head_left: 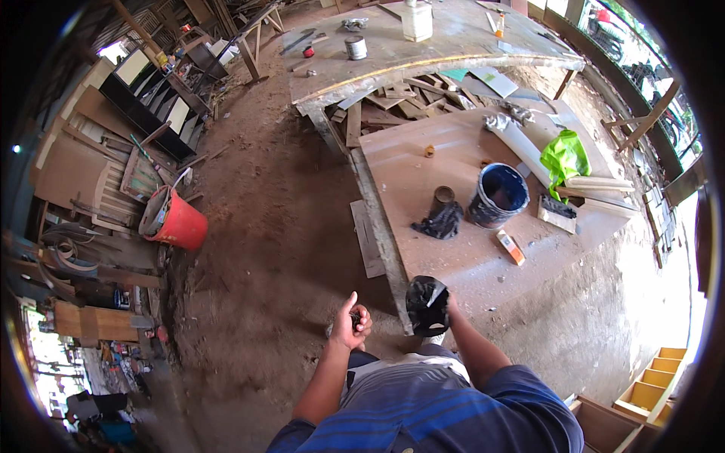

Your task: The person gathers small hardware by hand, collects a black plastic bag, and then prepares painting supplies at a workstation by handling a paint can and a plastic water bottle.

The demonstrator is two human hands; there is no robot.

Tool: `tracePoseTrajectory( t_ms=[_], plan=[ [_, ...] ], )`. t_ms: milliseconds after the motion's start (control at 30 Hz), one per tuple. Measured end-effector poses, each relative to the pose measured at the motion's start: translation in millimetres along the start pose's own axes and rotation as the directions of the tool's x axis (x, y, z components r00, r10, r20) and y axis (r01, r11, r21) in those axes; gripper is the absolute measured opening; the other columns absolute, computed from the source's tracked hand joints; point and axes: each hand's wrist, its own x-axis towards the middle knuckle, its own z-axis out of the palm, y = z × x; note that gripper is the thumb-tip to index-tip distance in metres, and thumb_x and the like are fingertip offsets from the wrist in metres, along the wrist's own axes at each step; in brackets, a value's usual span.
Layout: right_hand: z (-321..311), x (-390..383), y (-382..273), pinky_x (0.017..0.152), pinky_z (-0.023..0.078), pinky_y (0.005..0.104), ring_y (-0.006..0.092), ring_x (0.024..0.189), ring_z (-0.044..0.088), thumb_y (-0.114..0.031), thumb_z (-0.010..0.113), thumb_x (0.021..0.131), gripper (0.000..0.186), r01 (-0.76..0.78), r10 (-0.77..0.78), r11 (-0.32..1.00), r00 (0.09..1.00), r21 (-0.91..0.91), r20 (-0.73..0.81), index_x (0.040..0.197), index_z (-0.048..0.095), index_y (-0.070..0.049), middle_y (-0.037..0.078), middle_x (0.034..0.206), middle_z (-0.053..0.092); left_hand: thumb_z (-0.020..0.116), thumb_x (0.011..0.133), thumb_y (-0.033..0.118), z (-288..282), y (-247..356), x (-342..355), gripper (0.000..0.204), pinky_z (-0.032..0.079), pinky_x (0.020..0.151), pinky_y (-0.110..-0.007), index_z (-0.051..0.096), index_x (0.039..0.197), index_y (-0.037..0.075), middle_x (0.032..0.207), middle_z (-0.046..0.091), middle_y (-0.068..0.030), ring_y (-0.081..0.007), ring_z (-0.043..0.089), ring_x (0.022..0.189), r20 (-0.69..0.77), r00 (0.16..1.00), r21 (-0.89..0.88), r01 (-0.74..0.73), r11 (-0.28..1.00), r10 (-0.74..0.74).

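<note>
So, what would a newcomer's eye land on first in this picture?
Probably the lime-green plastic bag, bright on the brown board toward the right. Next, the red bucket on the left, near wood panels. Lower down near the middle, the right hand holds shiny black plastic.

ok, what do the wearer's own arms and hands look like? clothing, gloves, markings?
Left hand is bare: no glove or watch visible. Right hand is mostly hidden; no glove on the part that shows. Both forearms are uncovered. Short, dark navy sleeves belong to a shirt with brighter blue stripes across the front.
</note>
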Motion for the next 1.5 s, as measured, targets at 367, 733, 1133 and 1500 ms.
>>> tracePoseTrajectory(
  t_ms=[367,733,1133,1500],
  plan=[
    [185.2,-64.8,-290.7,0.096,0.050,0.0425,0.0248,0.108,0.064,-0.001,0.058,0.077,0.044,0.234,-0.417,0.525,0.909,0.818,0.007,0.120,0.063,-0.008,0.007,0.114,0.069,0.052,0.100,0.054,-121.7,152.2,-50.2,0.056,0.025,0.036,-0.023,0.058,0.064,0.011,0.053,0.050,-0.0015,-0.0089,0.039,0.039,0.092,0.989,0.130,0.100,0.986,-0.113],
    [117.5,-84.2,-433.4,0.111,0.041,0.0451,0.0274,0.128,0.055,-0.038,0.052,0.100,0.046,0.348,-0.869,0.455,0.374,-0.820,-0.323,0.138,0.056,-0.011,0.008,0.138,0.060,0.055,0.099,0.052,-65.9,206.3,-8.2,0.054,0.025,0.038,-0.023,0.058,0.064,0.010,0.055,0.049,-0.0021,-0.0098,0.038,0.041,0.208,0.953,0.266,0.163,0.950,-0.222],
    [-10.7,69.3,-374.3,0.101,0.045,0.0457,0.0376,0.125,0.054,-0.052,0.068,0.085,0.078,-0.453,-0.429,0.717,0.313,-0.530,-0.847,0.136,0.052,0.005,0.028,0.139,0.054,0.053,0.101,0.046,35.3,233.0,35.9,0.051,0.027,0.038,-0.021,0.058,0.066,0.009,0.055,0.046,-0.0003,-0.0076,0.038,0.043,0.255,0.966,0.107,0.018,0.994,-0.045],
    [-57.8,76.7,-356.1,0.068,0.061,0.0496,0.0373,0.098,0.062,-0.025,0.062,0.085,0.045,0.245,0.132,0.861,0.738,0.446,-0.662,0.125,0.059,-0.005,0.016,0.121,0.060,0.049,0.105,0.032,57.8,301.2,23.3,0.043,0.034,0.037,-0.021,0.063,0.076,0.003,0.063,0.055,-0.0071,-0.0109,0.047,0.048,0.306,0.915,-0.241,-0.192,0.951,0.262]
  ],
)
